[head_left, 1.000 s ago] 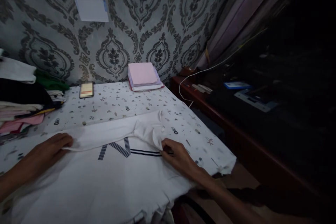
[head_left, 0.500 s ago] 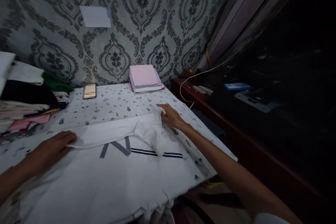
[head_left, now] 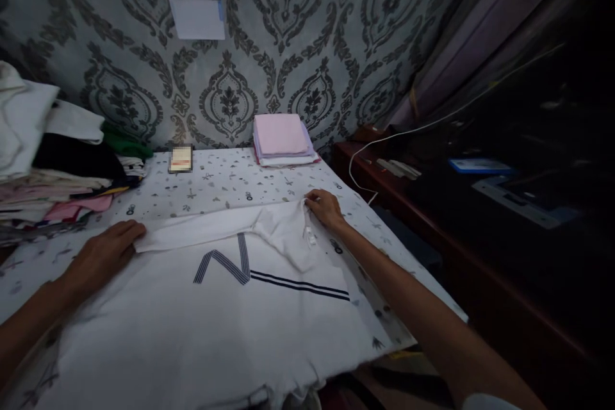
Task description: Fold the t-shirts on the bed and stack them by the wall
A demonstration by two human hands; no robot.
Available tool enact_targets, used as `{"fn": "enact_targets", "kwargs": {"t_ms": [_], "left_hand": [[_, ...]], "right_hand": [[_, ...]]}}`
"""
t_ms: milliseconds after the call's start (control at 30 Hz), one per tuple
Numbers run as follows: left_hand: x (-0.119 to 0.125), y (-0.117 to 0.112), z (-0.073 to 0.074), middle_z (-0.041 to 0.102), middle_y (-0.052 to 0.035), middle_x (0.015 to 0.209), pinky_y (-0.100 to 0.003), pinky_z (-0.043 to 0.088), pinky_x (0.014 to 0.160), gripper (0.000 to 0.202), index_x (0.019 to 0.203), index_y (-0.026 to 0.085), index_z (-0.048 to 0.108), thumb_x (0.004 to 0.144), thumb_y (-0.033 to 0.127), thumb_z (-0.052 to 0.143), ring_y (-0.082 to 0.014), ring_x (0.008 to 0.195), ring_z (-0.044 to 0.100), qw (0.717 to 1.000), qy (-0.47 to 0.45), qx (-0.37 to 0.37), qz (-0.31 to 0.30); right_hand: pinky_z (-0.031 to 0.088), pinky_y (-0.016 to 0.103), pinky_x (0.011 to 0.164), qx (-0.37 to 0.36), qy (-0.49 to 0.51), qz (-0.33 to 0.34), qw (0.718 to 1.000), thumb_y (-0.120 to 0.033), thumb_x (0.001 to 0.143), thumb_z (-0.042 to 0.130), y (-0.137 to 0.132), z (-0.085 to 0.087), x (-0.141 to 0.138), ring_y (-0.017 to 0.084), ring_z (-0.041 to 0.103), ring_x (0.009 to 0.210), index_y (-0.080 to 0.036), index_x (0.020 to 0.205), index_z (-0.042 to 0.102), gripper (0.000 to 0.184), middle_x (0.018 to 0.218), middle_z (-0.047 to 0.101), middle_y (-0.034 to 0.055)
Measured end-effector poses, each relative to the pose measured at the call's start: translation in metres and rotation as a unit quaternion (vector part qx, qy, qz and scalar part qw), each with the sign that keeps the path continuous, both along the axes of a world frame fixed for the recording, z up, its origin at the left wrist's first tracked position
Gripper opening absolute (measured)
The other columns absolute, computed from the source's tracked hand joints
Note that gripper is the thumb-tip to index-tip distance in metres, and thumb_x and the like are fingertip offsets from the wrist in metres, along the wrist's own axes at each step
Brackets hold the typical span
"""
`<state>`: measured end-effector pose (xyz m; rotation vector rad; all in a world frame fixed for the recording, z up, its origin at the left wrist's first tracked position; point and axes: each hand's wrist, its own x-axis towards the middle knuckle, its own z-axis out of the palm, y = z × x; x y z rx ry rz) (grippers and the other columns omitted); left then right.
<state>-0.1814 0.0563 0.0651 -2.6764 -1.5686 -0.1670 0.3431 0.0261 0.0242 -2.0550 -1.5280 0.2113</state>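
A white shirt with dark stripes across its front lies spread over the patterned sheet, its far part folded over in a long band. My left hand is closed on the left end of that band, fingertips partly hidden. At the far right corner, my right hand pinches the cloth between thumb and fingers. A small white label shows just below the right hand. The near edge of the shirt is crumpled.
A heap of clothes stands at the left. By the wall are folded pink and lilac cloths and a small blurred-out item. To the right, a white cable runs over a dark wooden ledge.
My right hand has drawn the far right corner of the shirt out, uncovering more of the stripes and the label. My left hand keeps its hold. The view has shifted slightly left.
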Motion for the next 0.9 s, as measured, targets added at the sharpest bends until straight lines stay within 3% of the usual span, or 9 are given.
{"fn": "enact_targets", "kwargs": {"t_ms": [167, 233, 300, 367, 467, 667, 767, 900], "left_hand": [[0.003, 0.003, 0.002, 0.059, -0.0128, 0.128, -0.039, 0.047, 0.093, 0.046, 0.124, 0.019, 0.055, 0.082, 0.025, 0.038, -0.0284, 0.118, 0.056, 0.999, -0.034, -0.017, 0.031], [0.004, 0.008, 0.003, 0.06, -0.0113, 0.122, -0.037, 0.047, 0.09, 0.04, 0.116, 0.02, 0.059, 0.08, 0.023, 0.04, -0.0272, 0.113, 0.058, 0.998, -0.048, -0.015, 0.033], [0.004, 0.014, 0.004, 0.063, -0.0087, 0.109, -0.034, 0.047, 0.083, 0.029, 0.1, 0.021, 0.062, 0.078, 0.02, 0.042, -0.0248, 0.101, 0.061, 0.997, -0.068, -0.011, 0.028], [0.004, 0.021, 0.005, 0.064, -0.006, 0.095, -0.031, 0.046, 0.075, 0.021, 0.087, 0.021, 0.059, 0.074, 0.017, 0.043, -0.0224, 0.088, 0.061, 0.994, -0.101, 0.006, 0.031], [0.001, 0.03, 0.003, 0.063, -0.0036, 0.083, -0.029, 0.043, 0.068, 0.02, 0.083, 0.021, 0.054, 0.069, 0.014, 0.043, -0.0198, 0.076, 0.058, 0.986, -0.156, 0.038, 0.035], [-0.004, 0.039, -0.007, 0.064, -0.0054, 0.086, -0.031, 0.045, 0.076, 0.02, 0.082, 0.021, 0.052, 0.069, 0.012, 0.039, -0.0211, 0.083, 0.06, 0.987, -0.149, 0.052, 0.007], [-0.003, 0.038, -0.009, 0.064, -0.0068, 0.092, -0.032, 0.046, 0.078, 0.022, 0.085, 0.021, 0.053, 0.071, 0.013, 0.038, -0.0219, 0.086, 0.061, 0.993, -0.114, 0.03, 0.007], [-0.001, 0.03, 0.0, 0.063, -0.0086, 0.095, -0.034, 0.048, 0.078, 0.021, 0.084, 0.021, 0.054, 0.076, 0.016, 0.035, -0.0237, 0.087, 0.061, 0.998, -0.062, 0.001, 0.014]], "right_hand": [[0.046, 0.033, 0.082, 0.02, -0.049, 0.057, 0.997, -0.024, 0.081, 0.055, -0.007, -0.001, -0.001, 0.021, 0.062, 0.091, -0.021, 0.112, 0.07, 0.034, 0.108, 0.067, 0.0083], [0.046, 0.032, 0.079, 0.031, -0.081, 0.117, 0.989, -0.022, 0.082, 0.051, -0.009, -0.001, 0.0, 0.02, 0.062, 0.089, -0.023, 0.113, 0.069, 0.036, 0.118, 0.065, 0.0077], [0.044, 0.031, 0.075, 0.03, -0.097, 0.153, 0.983, -0.019, 0.08, 0.05, -0.009, 0.002, 0.0, 0.019, 0.062, 0.085, -0.022, 0.101, 0.07, 0.03, 0.114, 0.067, 0.0064], [0.042, 0.03, 0.07, 0.015, -0.095, 0.143, 0.985, -0.02, 0.076, 0.051, -0.007, 0.005, -0.001, 0.019, 0.06, 0.078, -0.022, 0.091, 0.068, 0.022, 0.096, 0.07, 0.005], [0.038, 0.028, 0.063, -0.009, -0.067, 0.084, 0.994, -0.022, 0.072, 0.055, -0.004, 0.01, -0.005, 0.019, 0.056, 0.068, -0.022, 0.084, 0.063, 0.015, 0.073, 0.065, 0.0018], [0.033, 0.027, 0.062, 0.011, -0.091, 0.001, 0.996, -0.022, 0.071, 0.055, -0.007, 0.014, -0.018, 0.02, 0.057, 0.076, -0.022, 0.081, 0.06, 0.012, 0.083, 0.068, 0.0031], [0.034, 0.028, 0.064, -0.003, -0.112, 0.013, 0.994, -0.021, 0.073, 0.056, -0.01, 0.019, -0.018, 0.021, 0.058, 0.081, -0.022, 0.083, 0.062, 0.012, 0.085, 0.069, 0.0035], [0.036, 0.028, 0.066, -0.041, -0.13, 0.084, 0.987, -0.021, 0.079, 0.057, -0.013, 0.031, -0.008, 0.02, 0.06, 0.082, -0.022, 0.09, 0.065, 0.014, 0.093, 0.071, 0.0032]]}}
